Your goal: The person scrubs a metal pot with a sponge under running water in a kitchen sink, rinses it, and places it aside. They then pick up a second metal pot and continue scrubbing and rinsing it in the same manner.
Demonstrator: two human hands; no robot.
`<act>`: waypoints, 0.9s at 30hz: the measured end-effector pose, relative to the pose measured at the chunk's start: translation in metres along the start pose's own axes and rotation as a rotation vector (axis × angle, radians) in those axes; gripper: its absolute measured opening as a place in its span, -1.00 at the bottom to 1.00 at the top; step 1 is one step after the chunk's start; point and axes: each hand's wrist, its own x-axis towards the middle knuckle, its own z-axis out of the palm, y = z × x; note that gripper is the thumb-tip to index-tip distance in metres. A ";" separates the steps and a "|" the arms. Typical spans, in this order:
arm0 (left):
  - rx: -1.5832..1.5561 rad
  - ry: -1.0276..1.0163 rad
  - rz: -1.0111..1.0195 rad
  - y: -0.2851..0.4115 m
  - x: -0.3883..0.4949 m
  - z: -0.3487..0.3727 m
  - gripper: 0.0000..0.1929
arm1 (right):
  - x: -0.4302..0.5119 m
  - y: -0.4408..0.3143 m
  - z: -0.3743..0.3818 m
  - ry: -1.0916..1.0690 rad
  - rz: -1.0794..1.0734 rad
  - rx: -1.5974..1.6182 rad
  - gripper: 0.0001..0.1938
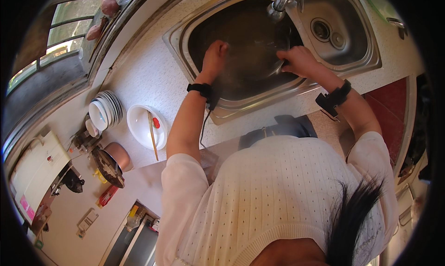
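Both hands are over the large left basin of a stainless steel double sink (240, 107). My left hand (214, 60) is inside the left part of the basin with its fingers curled; whether it grips something is unclear. At the basin's right side, my right hand (297, 61) is closed on a small dark handle or edge, by the curved rim of a round, shiny, see-through or metal thing that I cannot identify. The basin looks dark and blurred, perhaps holding murky water. The chrome faucet (278, 9) hangs over the basin's far edge.
A white bowl (134, 118) with chopsticks (152, 133) stands on the speckled counter (146, 67), left of the sink. Stacked bowls (107, 109) and a copper-coloured pot (120, 154) are beyond it. The smaller basin (351, 29) with a drain lies right. A window (69, 29) is upper left.
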 end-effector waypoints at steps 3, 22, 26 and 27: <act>0.291 -0.016 0.077 -0.042 -0.001 0.019 -0.81 | 0.005 0.009 0.013 0.127 0.043 -0.160 -0.65; -0.447 -0.289 -0.390 0.038 0.014 0.020 -0.37 | 0.024 -0.033 -0.014 0.179 -0.069 -0.272 -0.74; -1.091 -0.175 -0.658 0.085 0.046 0.012 -0.21 | 0.020 -0.052 -0.007 0.338 -0.221 -0.606 -0.93; -1.173 -0.152 -0.743 0.092 0.052 0.009 -0.20 | 0.018 -0.054 -0.004 0.337 -0.247 -0.676 -0.92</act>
